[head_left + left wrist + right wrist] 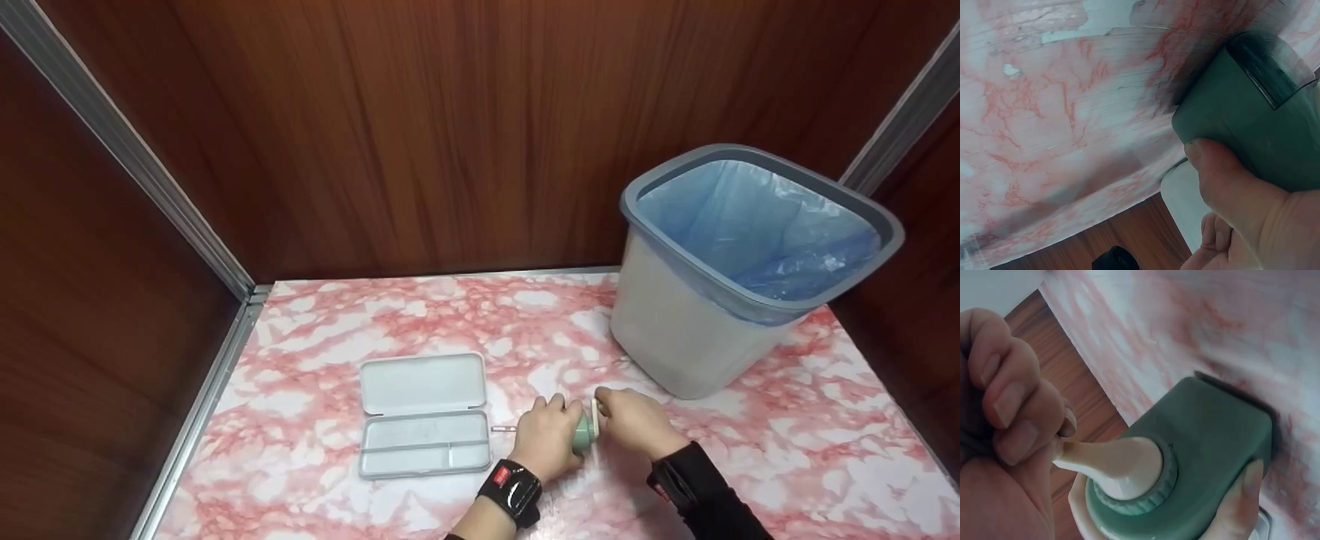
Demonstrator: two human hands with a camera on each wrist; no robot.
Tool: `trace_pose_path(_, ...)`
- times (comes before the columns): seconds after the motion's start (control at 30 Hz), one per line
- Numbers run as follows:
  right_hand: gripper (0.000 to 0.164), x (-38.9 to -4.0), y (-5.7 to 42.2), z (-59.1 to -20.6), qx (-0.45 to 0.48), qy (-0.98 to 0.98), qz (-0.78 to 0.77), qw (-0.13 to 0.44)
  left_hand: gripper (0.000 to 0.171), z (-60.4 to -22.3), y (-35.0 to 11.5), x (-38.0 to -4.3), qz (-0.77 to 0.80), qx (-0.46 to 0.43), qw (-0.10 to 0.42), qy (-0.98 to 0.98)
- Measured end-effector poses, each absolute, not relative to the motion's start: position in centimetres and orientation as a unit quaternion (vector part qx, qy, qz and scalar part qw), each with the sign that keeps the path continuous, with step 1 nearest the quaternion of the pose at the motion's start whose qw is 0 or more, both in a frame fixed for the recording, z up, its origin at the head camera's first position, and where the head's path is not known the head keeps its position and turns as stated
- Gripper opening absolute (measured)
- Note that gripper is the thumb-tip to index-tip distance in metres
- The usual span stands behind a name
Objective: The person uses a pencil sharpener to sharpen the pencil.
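My left hand (546,435) grips a green pencil sharpener (584,433) low over the table. Its dark see-through window (1261,67) shows in the left wrist view, with my thumb (1224,169) pressed along the green body. A pencil (503,429) sticks out on the left side; most of it is hidden by the left hand. On the right side is a cream crank handle (1123,467), set in a ribbed green collar. My right hand (637,424) holds the crank's end between curled fingers, which partly hide it.
Left of the hands lies an open grey pencil case (424,426) with a divided tray. At the back right stands a bin (682,322) lined with a blue bag (720,217). Brown wood-grain panels (450,150) wall in the red-and-white marbled table (300,375).
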State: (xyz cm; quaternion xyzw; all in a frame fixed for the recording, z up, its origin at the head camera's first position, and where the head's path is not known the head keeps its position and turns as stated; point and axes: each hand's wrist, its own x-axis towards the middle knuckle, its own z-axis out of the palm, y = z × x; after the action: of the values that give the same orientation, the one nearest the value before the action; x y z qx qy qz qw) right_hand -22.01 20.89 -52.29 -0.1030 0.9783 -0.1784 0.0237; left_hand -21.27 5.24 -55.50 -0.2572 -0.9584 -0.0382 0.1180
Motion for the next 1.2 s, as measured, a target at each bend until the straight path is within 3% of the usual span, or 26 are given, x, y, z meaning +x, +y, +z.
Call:
trace_pose_path(0.23, 0.018, -22.6, 20.7, -53.4, -0.084, 0.980, -0.173, 0.053, 0.071, -55.6, 5.4, -21.2, -0.040, -0.256, 0.118, -0.959)
trace_pose_path(0.8, 0.004, -18.8, 20.2, -57.0, -0.100, 0.988, -0.115, 0.020, 0.065, -55.4, 5.5, -21.0, -0.043, -0.240, 0.105, -0.964)
trace_pose_path(0.9, 0.007, -18.6, 20.2, -56.8, -0.100, 0.988, -0.119, 0.016, 0.075, -55.1, 5.6, -21.0, -0.036, -0.233, 0.088, -0.968)
trace_pose_path(1.07, 0.011, -18.5, 20.8, -56.5, -0.088, 0.986, -0.141, 0.026, 0.112, -54.5, 5.6, -20.8, -0.018, -0.220, 0.065, -0.973)
trace_pose_path(1.2, 0.011, -18.4, 21.4, -55.7, -0.076, 0.985, -0.153, 0.010, 0.118, -53.4, 4.8, -20.5, -0.066, -0.217, 0.048, -0.973)
